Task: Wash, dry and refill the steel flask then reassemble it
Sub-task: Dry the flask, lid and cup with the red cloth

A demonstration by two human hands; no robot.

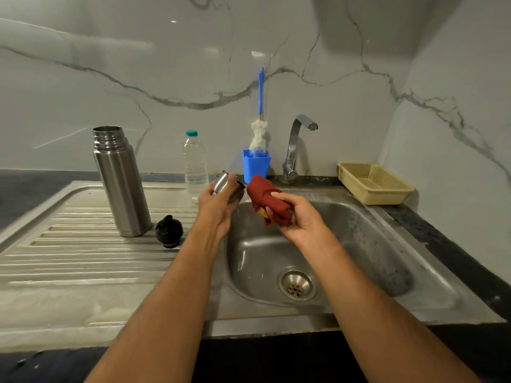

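The open steel flask (119,181) stands upright on the ribbed draining board (69,258), left of the sink. Its black stopper (169,231) lies beside the flask's base. My left hand (218,203) holds the flask's steel cup lid (221,183) above the sink's left rim. My right hand (296,217) grips a bunched dark red cloth (262,193) just right of the cup, over the basin. The cloth's tip sits close to the cup; contact is unclear.
A clear water bottle with a teal cap (195,167) stands behind my left hand. A blue holder (256,165) with a bottle brush (260,134) sits by the tap (297,145). A yellow basket (373,182) rests at the right. The sink basin (345,244) lies below.
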